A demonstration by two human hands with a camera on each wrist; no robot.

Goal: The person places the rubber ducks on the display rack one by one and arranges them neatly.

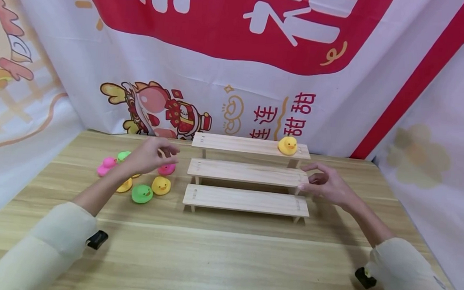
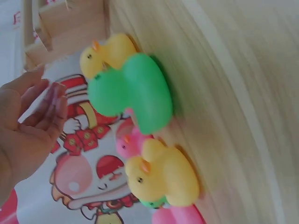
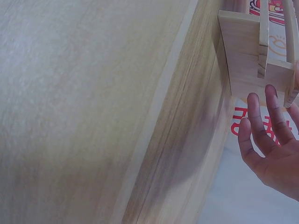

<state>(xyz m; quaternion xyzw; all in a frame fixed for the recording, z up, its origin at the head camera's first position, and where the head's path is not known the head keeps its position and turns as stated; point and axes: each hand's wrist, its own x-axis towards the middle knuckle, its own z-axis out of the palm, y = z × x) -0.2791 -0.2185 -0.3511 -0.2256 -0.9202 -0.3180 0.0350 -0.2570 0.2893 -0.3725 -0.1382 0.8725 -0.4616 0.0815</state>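
My left hand (image 1: 150, 155) hovers over a group of toy ducks at the left, fingers loosely bent with nothing between them. Below it are a green duck (image 1: 142, 194), a yellow duck (image 1: 161, 186) and a pink duck (image 1: 167, 169), partly covered by the hand. At the right end of a three-step wooden shelf (image 1: 246, 200), my right hand (image 1: 328, 185) has its fingers spread, fingertips right at the middle step's end. One yellow duck (image 1: 287, 145) sits near the right end of the top step.
Further left lie another pink duck (image 1: 107, 166), a green duck (image 1: 124, 156) and a yellow duck (image 1: 125, 186), partly behind the left arm. A printed cloth (image 1: 221, 72) hangs behind the wooden table (image 1: 208, 260), with more cloth along both sides.
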